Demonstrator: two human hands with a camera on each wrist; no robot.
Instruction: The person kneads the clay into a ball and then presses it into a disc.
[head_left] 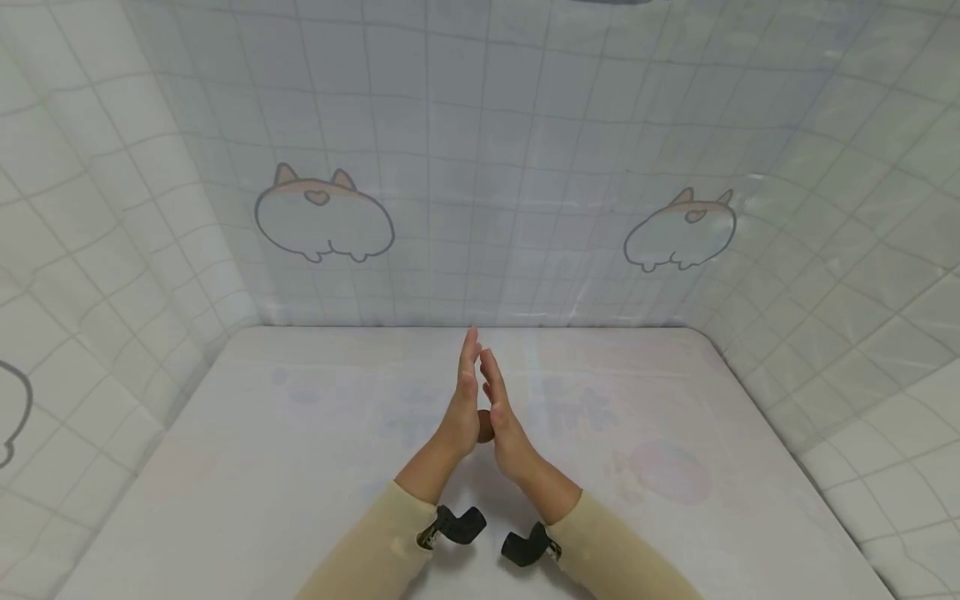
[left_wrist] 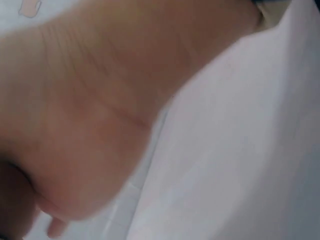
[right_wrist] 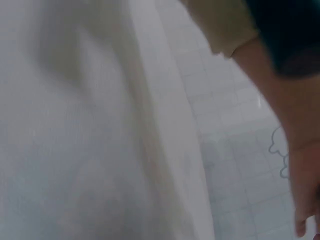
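Hands: left hand (head_left: 462,408) and right hand (head_left: 501,417) are standing palm to palm above the worktop (head_left: 262,467), fingers (head_left: 471,354) straight and pressing together, tips pointing away.
Object: small brown object (head_left: 485,426) is sitting between the heels of the palms, below the fingers; what it is cannot be told.
Head view: is showing both beige sleeves (head_left: 375,550) and black wrist mounts (head_left: 459,526).
Wrist views: are showing only blurred skin and white cloth; the object is not showing there.

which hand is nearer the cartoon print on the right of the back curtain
Right. The right hand sits just on the print's side of centre; the left hand presses against it from the far side.
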